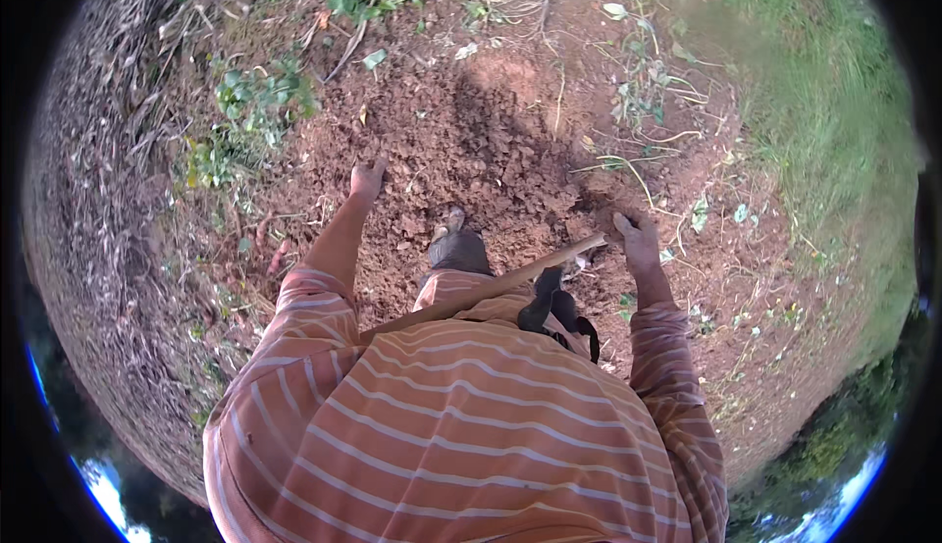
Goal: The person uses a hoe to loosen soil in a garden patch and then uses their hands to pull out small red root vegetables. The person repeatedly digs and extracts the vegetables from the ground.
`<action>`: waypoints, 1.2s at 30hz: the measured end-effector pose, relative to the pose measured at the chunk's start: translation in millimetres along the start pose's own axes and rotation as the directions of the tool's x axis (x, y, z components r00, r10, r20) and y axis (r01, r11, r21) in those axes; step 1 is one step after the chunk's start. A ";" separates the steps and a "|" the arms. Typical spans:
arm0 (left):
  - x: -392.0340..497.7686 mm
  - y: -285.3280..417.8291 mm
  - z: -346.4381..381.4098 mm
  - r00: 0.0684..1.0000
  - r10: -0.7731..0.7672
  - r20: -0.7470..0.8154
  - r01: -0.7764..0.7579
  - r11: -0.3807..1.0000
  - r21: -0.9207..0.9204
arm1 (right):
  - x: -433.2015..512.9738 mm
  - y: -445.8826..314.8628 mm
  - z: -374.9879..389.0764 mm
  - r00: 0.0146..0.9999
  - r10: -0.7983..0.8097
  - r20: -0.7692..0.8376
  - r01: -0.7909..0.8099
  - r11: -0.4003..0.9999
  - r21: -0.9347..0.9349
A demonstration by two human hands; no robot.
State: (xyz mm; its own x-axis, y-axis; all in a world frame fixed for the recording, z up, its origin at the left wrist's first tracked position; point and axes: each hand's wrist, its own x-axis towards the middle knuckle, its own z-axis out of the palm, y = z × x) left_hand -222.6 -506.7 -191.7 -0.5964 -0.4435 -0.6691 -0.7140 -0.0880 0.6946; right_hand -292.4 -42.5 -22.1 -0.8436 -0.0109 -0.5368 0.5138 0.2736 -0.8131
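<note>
My left hand (pixel 367 178) is low over the loose reddish soil (pixel 434 138), its fingers partly spread and nothing visible in them. On the other side, my right hand (pixel 637 238) reaches down at the edge of the dug soil, fingers pointing to a dark hollow; whether it grips anything cannot be told. A long wooden handle (pixel 486 290) lies slantwise across the front of my body, one end close to my right hand, the other hidden behind my striped shirt. Reddish tubers (pixel 279 256) lie on the ground left of my left arm.
Leafy green vines (pixel 265 94) grow at the left and top of the dug patch. Cut vine stems (pixel 633 168) trail at the right. Dry stalks (pixel 110 138) cover the far left, and grass (pixel 839 101) the far right. My foot (pixel 448 223) stands in the soil between my hands.
</note>
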 end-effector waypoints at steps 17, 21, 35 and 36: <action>-121.1 34.7 189.3 0.578 -0.399 0.712 -0.153 0.804 0.575 | 18.4 55.5 35.8 0.985 -0.057 -0.163 0.140 0.817 0.560; -170.5 50.6 188.3 0.483 -0.573 0.662 0.054 0.774 0.630 | 26.3 91.8 43.5 0.930 0.322 -0.176 -0.188 0.830 0.526; -186.9 118.9 -46.8 0.770 -0.516 0.374 -0.479 -0.082 0.874 | 44.5 209.8 111.6 0.786 0.610 0.101 -0.236 0.144 0.961; -186.0 111.4 -58.8 0.829 -0.480 0.287 -0.431 -0.222 0.874 | 53.1 215.1 116.8 0.754 0.653 0.074 -0.169 0.084 0.982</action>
State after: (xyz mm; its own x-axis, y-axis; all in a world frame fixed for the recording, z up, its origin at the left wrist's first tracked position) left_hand -169.6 -486.4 25.7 -0.2570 -0.0693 -0.9639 0.0950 0.9908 -0.0965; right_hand -208.5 -96.6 -251.8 -0.2887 0.0995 -0.9522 0.3387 -0.9197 -0.1988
